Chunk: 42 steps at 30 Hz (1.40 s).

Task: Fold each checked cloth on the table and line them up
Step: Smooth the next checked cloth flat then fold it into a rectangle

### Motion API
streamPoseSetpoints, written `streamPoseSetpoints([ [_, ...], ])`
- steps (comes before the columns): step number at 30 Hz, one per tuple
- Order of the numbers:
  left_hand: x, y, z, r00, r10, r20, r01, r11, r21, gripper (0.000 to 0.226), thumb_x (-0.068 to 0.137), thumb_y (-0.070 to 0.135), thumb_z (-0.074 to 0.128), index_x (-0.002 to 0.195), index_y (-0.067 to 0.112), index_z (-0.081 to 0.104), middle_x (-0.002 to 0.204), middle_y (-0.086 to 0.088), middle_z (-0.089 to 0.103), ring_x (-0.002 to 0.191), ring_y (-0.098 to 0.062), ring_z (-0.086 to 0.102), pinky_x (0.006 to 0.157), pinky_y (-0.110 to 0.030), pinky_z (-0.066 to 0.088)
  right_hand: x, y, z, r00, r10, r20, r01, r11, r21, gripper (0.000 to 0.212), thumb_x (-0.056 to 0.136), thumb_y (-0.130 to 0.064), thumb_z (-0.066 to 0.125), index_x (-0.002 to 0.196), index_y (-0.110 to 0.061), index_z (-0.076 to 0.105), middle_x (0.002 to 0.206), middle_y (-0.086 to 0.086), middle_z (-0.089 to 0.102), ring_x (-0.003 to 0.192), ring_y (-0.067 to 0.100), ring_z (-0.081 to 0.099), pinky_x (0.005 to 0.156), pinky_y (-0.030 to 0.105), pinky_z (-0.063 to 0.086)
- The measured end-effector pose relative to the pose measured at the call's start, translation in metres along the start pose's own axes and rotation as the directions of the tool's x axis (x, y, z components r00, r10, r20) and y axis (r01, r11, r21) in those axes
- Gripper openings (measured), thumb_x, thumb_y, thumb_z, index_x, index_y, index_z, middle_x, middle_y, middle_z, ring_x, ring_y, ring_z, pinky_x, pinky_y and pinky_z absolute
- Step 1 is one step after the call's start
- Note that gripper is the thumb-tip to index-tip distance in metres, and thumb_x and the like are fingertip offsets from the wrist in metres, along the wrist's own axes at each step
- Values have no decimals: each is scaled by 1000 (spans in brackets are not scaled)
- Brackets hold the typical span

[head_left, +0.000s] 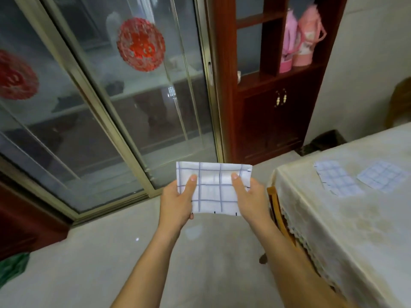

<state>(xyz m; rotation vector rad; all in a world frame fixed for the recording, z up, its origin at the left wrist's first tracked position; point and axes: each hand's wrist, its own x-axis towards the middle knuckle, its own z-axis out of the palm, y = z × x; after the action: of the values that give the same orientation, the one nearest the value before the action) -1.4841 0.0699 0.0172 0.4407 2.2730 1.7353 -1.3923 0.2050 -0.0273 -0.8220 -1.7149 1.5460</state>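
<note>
Both hands hold one folded checked cloth (213, 188) up in the air, over the floor and to the left of the table (333, 218). The left hand (176, 204) pinches its left side, thumb on top. The right hand (249, 196) pinches its right side the same way. Two more checked cloths (339, 181) (381, 177) lie flat side by side on the far part of the table.

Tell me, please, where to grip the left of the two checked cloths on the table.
Pinch the left edge of the cloth, reaching in over the near side of the table: it lies flat, so only an edge or corner lifts.
</note>
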Motion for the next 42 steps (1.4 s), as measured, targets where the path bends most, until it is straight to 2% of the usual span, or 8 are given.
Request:
streamPoseSetpoints([
  [4, 38, 9, 44, 996, -2, 94, 0, 1000, 24, 27, 98, 37, 62, 80, 18, 67, 55, 3, 61, 48, -14, 56, 38, -24, 37, 39, 9, -24, 995, 49, -88, -52, 998, -28, 23, 98, -41, 55, 86, -25, 66, 81, -10, 71, 80, 4, 68, 64, 17, 52],
  [8, 73, 18, 84, 984, 14, 177, -20, 999, 37, 27, 99, 42, 60, 86, 19, 70, 72, -6, 72, 60, -21, 68, 40, -26, 42, 77, 9, -41, 981, 51, -189, -58, 998, -33, 17, 99, -37, 55, 87, -29, 64, 80, -18, 65, 75, -4, 62, 54, 3, 43],
  [15, 150, 12, 135, 958, 7, 285, -22, 999, 50, 24, 98, 49, 55, 96, 28, 67, 88, -1, 73, 80, -19, 70, 43, -18, 43, 144, 24, -42, 948, 54, -315, -87, 992, -93, 19, 98, -40, 54, 86, -31, 65, 78, -18, 68, 75, -4, 66, 57, 7, 46],
  [25, 317, 31, 159, 900, 108, 423, -103, 994, -35, 13, 100, 41, 56, 99, 29, 63, 84, 13, 66, 74, -4, 62, 49, -13, 44, 281, 12, 13, 911, -38, -411, -52, 977, -205, 25, 98, -37, 56, 82, -23, 70, 74, -6, 73, 72, 5, 69, 64, 21, 55],
  [29, 379, 24, 160, 894, 110, 435, -85, 993, -76, 19, 100, 40, 57, 105, 24, 66, 87, 9, 68, 78, -7, 63, 56, -18, 46, 329, 9, 46, 917, -68, -394, -42, 963, -265, 24, 99, -36, 54, 82, -28, 68, 74, -13, 70, 70, -4, 66, 59, 9, 48],
  [35, 443, 21, 193, 833, 163, 528, -145, 987, -75, 17, 100, 39, 58, 103, 27, 69, 90, 14, 71, 85, -3, 68, 66, -14, 51, 382, 22, 46, 886, -66, -460, -74, 957, -280, 27, 100, -33, 55, 81, -19, 68, 74, -8, 71, 68, 1, 66, 56, 12, 48],
  [37, 464, 22, 210, 829, 156, 536, -131, 988, -85, 17, 100, 39, 59, 98, 27, 72, 89, 11, 74, 83, -5, 70, 71, -23, 57, 405, 24, 43, 879, -89, -468, -58, 955, -291, 29, 100, -31, 55, 77, -17, 67, 70, -7, 70, 65, 3, 65, 57, 16, 49],
  [42, 521, 28, 256, 810, 193, 554, -195, 979, -56, 20, 100, 43, 57, 92, 33, 72, 87, 12, 76, 80, -4, 72, 63, -27, 55, 471, 36, 34, 882, -100, -460, -35, 961, -275, 34, 102, -24, 53, 68, -27, 58, 59, -20, 64, 59, -6, 60, 55, 7, 41],
])
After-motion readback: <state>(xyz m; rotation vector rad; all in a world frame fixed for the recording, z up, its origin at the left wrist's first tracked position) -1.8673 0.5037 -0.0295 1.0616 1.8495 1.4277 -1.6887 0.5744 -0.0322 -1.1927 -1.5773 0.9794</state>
